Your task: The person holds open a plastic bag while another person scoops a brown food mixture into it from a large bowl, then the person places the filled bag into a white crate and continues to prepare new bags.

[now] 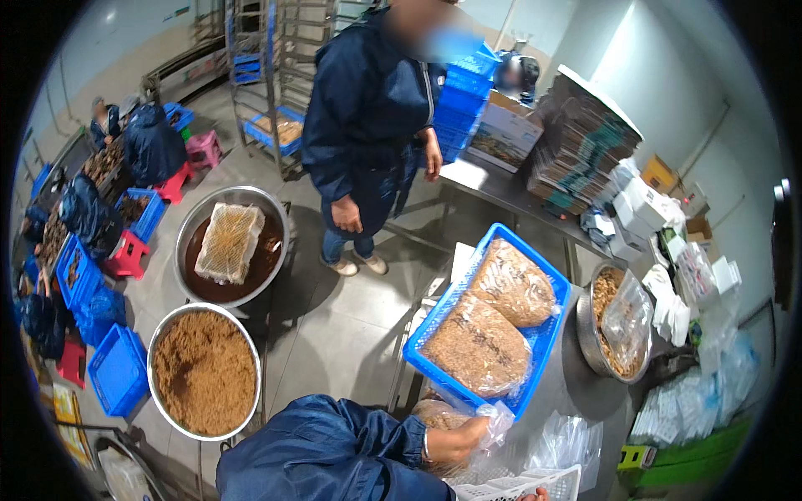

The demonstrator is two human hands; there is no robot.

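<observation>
My left hand [456, 441] is closed around the gathered top of a clear plastic bag [437, 415] that holds brown granular food. This bag stands just below a blue plastic basket [544, 369], where two filled clear bags [479, 344] lie side by side. Only the fingers of my right hand [534, 495] show at the bottom edge, beside the rim of a white plastic basket [557, 481]; whether they grip it cannot be told. Flat clear plastic bags [566, 438] lie on the metal table [557, 391] right of the left hand.
A metal basin of brown pieces [584, 338] stands on the table at right. To the left are a basin of brown crumbly food [203, 372] and a basin of dark liquid [182, 263] holding a netted block. A person [369, 125] stands across; others sit far left.
</observation>
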